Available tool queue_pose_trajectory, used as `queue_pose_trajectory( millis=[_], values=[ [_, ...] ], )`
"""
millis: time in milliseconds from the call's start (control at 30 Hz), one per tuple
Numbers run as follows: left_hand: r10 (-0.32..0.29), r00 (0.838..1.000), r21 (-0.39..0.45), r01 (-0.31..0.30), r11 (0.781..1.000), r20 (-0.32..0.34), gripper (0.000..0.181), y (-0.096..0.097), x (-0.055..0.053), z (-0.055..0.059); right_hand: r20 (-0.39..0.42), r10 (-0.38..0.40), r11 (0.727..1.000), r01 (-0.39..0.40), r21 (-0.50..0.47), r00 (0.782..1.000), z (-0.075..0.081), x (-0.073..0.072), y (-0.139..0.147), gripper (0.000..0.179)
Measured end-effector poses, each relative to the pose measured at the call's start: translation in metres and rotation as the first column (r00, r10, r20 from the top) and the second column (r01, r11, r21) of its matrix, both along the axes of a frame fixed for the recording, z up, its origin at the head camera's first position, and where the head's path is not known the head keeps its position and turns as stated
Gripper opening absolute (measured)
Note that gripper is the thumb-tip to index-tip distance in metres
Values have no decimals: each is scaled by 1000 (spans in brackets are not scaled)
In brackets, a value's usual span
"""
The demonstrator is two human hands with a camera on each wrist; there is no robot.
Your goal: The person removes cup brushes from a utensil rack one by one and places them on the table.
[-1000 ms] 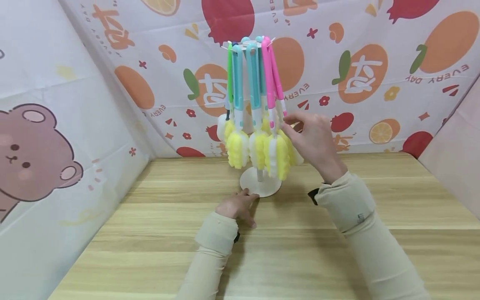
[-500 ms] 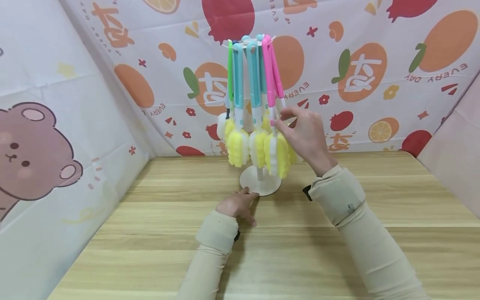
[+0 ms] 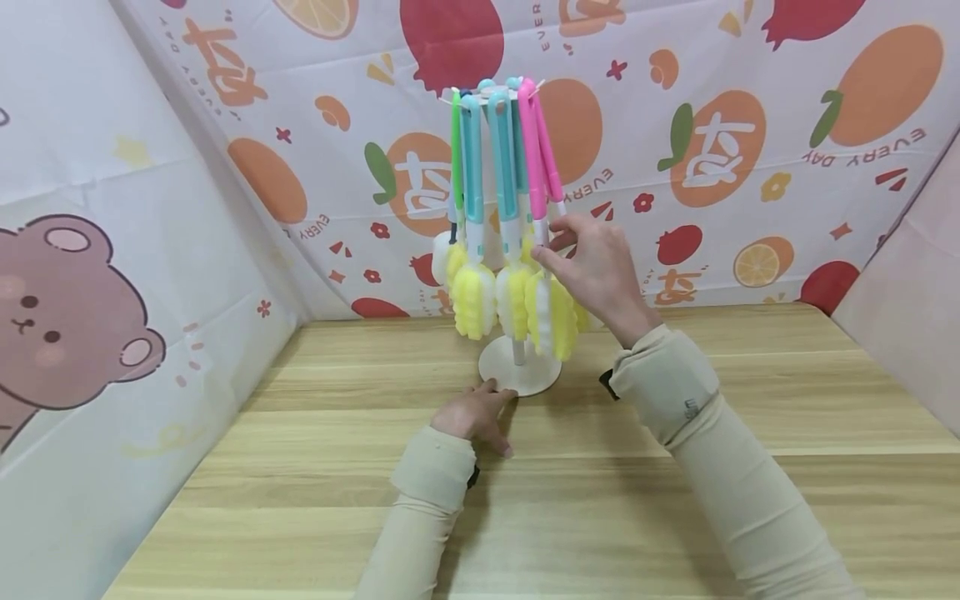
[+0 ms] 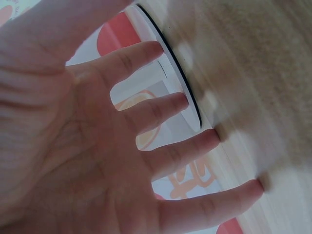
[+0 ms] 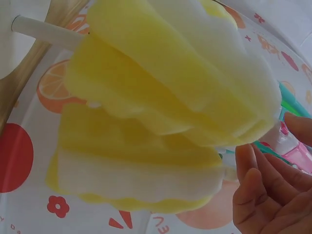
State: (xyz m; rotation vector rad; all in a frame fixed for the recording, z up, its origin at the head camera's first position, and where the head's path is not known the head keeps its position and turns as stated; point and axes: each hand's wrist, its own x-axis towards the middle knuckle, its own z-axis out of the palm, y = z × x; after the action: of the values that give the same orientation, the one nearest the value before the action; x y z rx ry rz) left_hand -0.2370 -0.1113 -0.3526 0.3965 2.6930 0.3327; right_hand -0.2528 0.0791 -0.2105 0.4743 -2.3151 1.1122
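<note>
Sponge bottle brushes hang from the top of a white rotating-style stand with a round base (image 3: pixel 536 379). My right hand (image 3: pixel 603 271) has thumb and fingers around the white neck of the front pink-handled bottle brush (image 3: pixel 534 158), just above its yellow-and-white sponge head (image 3: pixel 551 317). That sponge (image 5: pixel 180 73) fills the upper part of the right wrist view, above a second sponge (image 5: pixel 136 165). My left hand (image 3: pixel 471 414) lies with fingers spread. In the left wrist view, two fingertips rest on the base's rim (image 4: pixel 168 61) and the other two on the table.
Teal-handled brushes (image 3: pixel 472 158) and a green-handled one (image 3: pixel 456 150) hang on the stand's left side. A second pink handle (image 3: pixel 550 162) is behind the front one. Wooden table (image 3: pixel 322 500), with a fruit-print cloth (image 3: pixel 660 167) behind and a bear-print cloth (image 3: pixel 67 308) at left.
My right hand has moved left from beside the rear pink brush to the neck of the front pink one. The left hand has stayed at the base. The head view has shifted slightly.
</note>
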Motion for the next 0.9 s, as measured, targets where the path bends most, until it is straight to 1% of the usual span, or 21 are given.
queue_pose_trajectory(
  millis=[200,400,600,900],
  values=[
    [2,1000,1,-2,1000,-7,87,0,0,1,8,2,1000,-2,2,1000,0,-2,-3,30],
    [2,1000,0,-2,1000,-6,88,0,1,2,-17,12,1000,-12,0,1000,1,-1,-5,28],
    [9,1000,4,-9,1000,1,87,0,0,4,-35,15,1000,-16,-16,999,2,0,-4,27],
    [22,1000,-5,-22,1000,5,88,0,0,2,-44,-1,998,-1,-56,999,1,5,-1,26]
  ],
)
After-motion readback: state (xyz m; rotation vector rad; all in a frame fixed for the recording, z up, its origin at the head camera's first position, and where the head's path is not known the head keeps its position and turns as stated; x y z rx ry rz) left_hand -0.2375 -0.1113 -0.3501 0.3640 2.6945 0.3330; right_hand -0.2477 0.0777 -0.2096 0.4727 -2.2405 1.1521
